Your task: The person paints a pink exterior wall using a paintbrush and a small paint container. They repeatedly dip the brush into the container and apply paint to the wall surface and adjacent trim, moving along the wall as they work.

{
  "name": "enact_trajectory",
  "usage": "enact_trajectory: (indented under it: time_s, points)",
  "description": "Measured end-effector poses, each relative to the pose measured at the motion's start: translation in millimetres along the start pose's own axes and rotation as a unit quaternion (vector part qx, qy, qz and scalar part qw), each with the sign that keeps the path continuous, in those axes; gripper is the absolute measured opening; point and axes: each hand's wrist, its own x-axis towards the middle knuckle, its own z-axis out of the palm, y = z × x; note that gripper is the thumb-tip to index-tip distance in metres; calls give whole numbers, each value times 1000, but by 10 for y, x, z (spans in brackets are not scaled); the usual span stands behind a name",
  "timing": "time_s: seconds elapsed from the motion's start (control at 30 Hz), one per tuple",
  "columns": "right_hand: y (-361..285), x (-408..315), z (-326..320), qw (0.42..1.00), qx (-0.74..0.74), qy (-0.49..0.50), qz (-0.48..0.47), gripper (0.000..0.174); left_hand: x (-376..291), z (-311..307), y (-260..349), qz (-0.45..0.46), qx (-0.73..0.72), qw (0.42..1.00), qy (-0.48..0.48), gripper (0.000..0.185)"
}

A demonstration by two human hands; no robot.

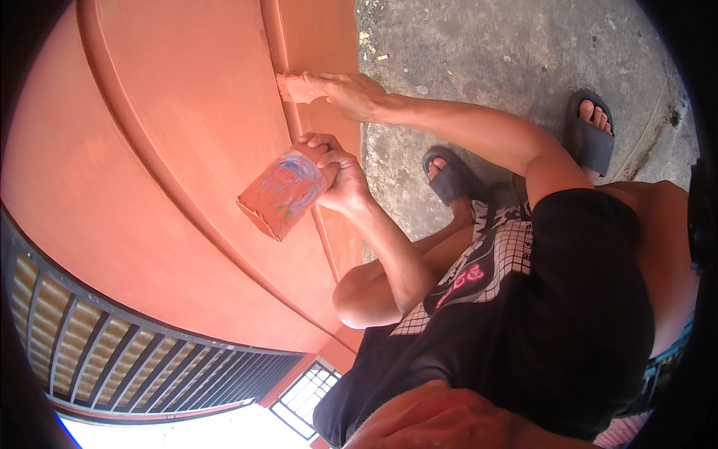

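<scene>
My left hand (342, 174) grips a plastic tub (283, 188) near its base. Orange-red paint smears the outside over a faded blue print, and its rough rim points to the lower left of the view. The inside of the tub is hidden. Between the fingers of my right hand (356, 95) is a flat, paint-caked paintbrush (303, 88). The brush's tip touches the raised moulding (275, 33) low on the orange wall (185, 73), a short way above the tub in the picture.
Stained concrete ground (477, 50) meets the wall's foot, with a cigarette butt (383, 57) and pale flecks nearby. My feet in dark slide sandals (451, 179) rest there. A bent knee (364, 297) sits close to the wall. Dark metal bars (129, 359) top the wall.
</scene>
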Motion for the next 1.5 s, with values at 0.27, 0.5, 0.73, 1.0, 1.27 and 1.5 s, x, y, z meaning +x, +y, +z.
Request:
enact_trajectory:
  time_s: [0.27, 0.5, 0.73, 1.0, 1.27, 1.5]
  points:
    - [224, 1042, -899, 990, 11, -116, 83, 51, -4, -26, -30, -7, -36, 999, 3, 33]
    - [425, 1459, -1515, 966, 46, 255, 3, 18, -86, -59, 32, 9, -24, 1000, -2, 39]
    - [-307, 526, -610, 998, -49, 39, 31, 39, -61, -93, 42, 18, -13, 1000, -4, 43]
    - [111, 1159, -1151, 984, -31, -160, 77, 47, -85, -108, 36, 22, -33, 999, -15, 43]
    - [336, 1369, -1404, 967, -74, 236, 60, 20, -131, -80, 59, 33, -30, 999, -20, 46]
    - [-227, 393, -472, 991, -74, -107, 37, 50, -34, -33, -4, 16, -32, 999, -26, 45]
